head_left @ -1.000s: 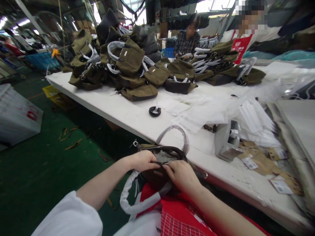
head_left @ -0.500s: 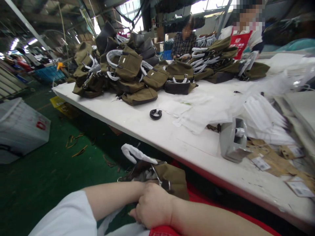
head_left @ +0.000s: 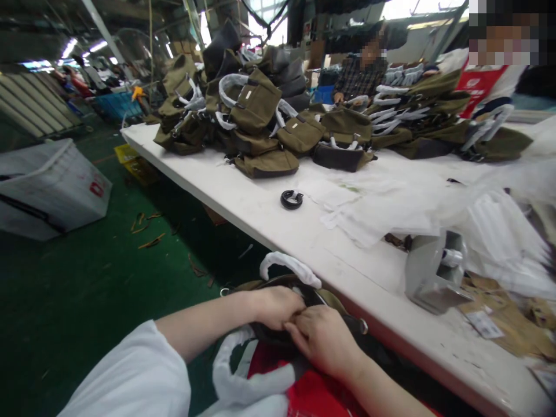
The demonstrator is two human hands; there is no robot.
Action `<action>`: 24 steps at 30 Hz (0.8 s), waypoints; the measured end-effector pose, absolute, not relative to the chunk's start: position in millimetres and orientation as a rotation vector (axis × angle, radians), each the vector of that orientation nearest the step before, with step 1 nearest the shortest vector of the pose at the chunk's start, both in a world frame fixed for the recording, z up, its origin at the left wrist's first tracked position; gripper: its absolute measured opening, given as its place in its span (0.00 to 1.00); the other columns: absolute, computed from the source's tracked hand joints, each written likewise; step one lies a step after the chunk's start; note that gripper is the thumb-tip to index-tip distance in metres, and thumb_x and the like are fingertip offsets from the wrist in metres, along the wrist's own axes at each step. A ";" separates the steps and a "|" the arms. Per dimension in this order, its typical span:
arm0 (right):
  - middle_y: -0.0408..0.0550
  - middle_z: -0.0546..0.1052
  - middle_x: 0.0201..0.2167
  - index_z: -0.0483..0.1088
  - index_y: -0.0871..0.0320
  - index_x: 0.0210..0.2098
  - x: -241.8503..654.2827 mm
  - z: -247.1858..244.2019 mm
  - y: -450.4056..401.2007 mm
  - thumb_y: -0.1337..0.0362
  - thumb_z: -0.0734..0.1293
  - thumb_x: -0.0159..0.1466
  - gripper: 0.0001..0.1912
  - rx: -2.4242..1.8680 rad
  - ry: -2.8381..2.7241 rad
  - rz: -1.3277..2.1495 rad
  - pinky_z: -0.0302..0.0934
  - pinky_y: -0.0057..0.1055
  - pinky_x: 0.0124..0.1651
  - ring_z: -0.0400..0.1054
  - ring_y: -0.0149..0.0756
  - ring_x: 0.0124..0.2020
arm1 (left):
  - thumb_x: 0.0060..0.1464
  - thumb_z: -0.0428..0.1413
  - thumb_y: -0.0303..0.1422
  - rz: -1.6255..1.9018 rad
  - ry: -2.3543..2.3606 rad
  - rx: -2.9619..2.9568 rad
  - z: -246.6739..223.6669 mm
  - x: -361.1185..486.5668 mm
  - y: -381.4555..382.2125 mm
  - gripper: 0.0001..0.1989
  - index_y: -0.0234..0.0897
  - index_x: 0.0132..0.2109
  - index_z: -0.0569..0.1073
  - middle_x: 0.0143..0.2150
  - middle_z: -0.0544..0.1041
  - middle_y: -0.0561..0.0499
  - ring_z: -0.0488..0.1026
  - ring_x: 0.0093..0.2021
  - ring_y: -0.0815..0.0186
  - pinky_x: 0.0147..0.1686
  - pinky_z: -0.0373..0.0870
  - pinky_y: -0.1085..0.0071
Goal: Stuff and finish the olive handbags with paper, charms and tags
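An olive handbag with dark trim (head_left: 332, 298) rests at my lap, against the table's near edge. Its two handles are wrapped in white; the far handle (head_left: 293, 266) arches over the opening and the near handle (head_left: 226, 370) hangs toward me. My left hand (head_left: 280, 307) is at the bag's mouth with its fingers curled down, the tips hidden. Beside it, touching, my right hand (head_left: 324, 336) is closed on the near rim with the thumb pressed in. What lies inside the bag is hidden by my hands.
Olive handbags (head_left: 256, 104) are heaped on the white table (head_left: 243, 202). A black coil (head_left: 291, 199), white sheets (head_left: 369, 208), a grey tape dispenser (head_left: 434, 272) and brown tags (head_left: 499, 313) lie nearer. A white bin (head_left: 82, 185) stands left. Two people are across the table.
The bag's mouth has turned up toward me, and the near handle now shows. My hands have moved right, from crossed wrists to side by side at the opening. The view has swung left.
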State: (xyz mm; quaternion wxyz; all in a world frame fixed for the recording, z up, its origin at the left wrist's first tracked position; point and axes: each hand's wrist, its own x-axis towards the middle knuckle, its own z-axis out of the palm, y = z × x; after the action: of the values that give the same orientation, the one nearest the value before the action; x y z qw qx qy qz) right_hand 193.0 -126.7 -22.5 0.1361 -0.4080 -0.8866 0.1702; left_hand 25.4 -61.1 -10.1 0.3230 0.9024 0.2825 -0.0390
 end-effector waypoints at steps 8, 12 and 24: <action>0.44 0.76 0.23 0.68 0.56 0.21 236.2 -39.5 -109.4 0.53 0.56 0.70 0.24 -1.469 -2.581 0.706 0.55 0.31 0.33 0.70 0.35 0.28 | 0.48 0.56 0.26 0.284 1.129 2.196 14.1 -90.4 -68.8 0.33 0.34 0.63 0.63 0.63 0.67 0.42 0.64 0.63 0.59 0.64 0.58 0.63; 0.46 0.77 0.32 0.71 0.55 0.32 233.5 -38.9 -102.9 0.56 0.63 0.64 0.11 -1.485 -2.500 0.787 0.63 0.33 0.39 0.71 0.38 0.34 | 0.40 0.67 0.39 0.127 1.298 2.039 -37.7 -107.9 -80.6 0.51 0.28 0.67 0.55 0.68 0.58 0.32 0.56 0.68 0.49 0.66 0.55 0.55; 0.58 0.76 0.50 0.71 0.59 0.54 212.1 -79.1 -95.1 0.63 0.62 0.60 0.23 -1.366 -2.605 0.851 0.64 0.48 0.57 0.68 0.53 0.55 | 0.45 0.65 0.48 0.725 1.048 2.098 -104.2 -14.4 -101.3 0.48 0.32 0.67 0.57 0.66 0.64 0.37 0.63 0.64 0.54 0.64 0.60 0.58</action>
State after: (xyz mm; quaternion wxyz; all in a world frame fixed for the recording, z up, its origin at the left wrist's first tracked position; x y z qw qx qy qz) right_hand 212.1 -95.1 -79.1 0.0397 -0.4458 -0.8501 0.2777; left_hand -14.4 -101.3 -104.2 0.3365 0.8048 0.4021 0.2781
